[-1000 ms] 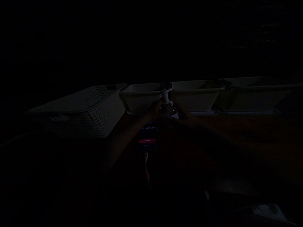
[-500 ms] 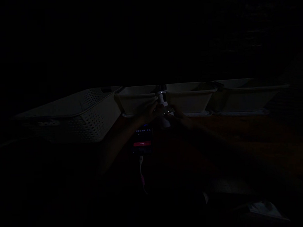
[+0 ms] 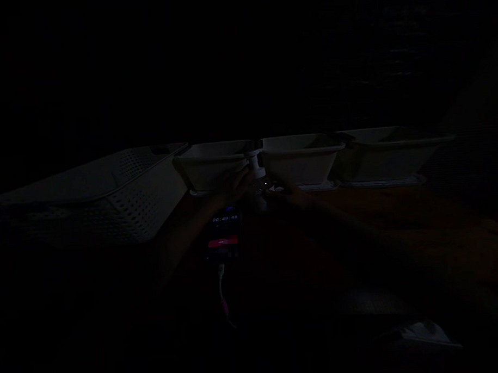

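The scene is very dark. A clear bottle with a white pump top [image 3: 257, 181] stands upright between my hands, just beyond a lit phone. My left hand [image 3: 235, 187] is at the bottle's left side, its fingers curled against it. From the right, my right hand [image 3: 293, 196] closes on the other side, its fingers mostly lost in shadow. A small pale patch [image 3: 276, 189] shows by the right fingertips; I cannot tell what it is. The phone [image 3: 223, 236] lies on the table below my left hand, showing a running timer and a red button.
A large perforated white basket [image 3: 167, 189] stands at the left. Three pale basins [image 3: 219, 174], [image 3: 301, 165], [image 3: 387, 162] line the back of the brown table [image 3: 397, 219]. A white cable [image 3: 221, 282] runs from the phone. Something whitish [image 3: 429, 332] lies lower right.
The whole view has shifted, so things appear further left. The white areas around the bottle's lower body show less. Both hands remain at the bottle. The phone timer has advanced.
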A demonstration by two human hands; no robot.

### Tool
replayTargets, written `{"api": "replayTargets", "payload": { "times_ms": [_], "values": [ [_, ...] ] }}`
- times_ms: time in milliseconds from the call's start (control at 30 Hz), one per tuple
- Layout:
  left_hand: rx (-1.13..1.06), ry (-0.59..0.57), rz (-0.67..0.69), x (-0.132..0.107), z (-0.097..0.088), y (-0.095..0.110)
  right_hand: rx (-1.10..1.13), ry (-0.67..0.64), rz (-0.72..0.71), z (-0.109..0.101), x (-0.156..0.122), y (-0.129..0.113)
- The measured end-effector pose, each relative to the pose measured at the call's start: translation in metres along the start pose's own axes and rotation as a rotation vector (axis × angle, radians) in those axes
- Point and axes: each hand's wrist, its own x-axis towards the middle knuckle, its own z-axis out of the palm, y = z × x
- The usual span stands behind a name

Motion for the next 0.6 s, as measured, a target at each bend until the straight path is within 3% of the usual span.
{"api": "replayTargets", "payload": {
  "times_ms": [233,600],
  "values": [
    [0.037,-0.092,0.062,-0.0007,-0.0087,0.0044,-0.036,-0.061,-0.076,0.0050,-0.0035,-0.0063],
    [-0.157,-0.120,0.047,0.0028,-0.0049,0.0050,-0.030,-0.072,-0.158,0.0029,0.0056,-0.0022]
  ]
}}
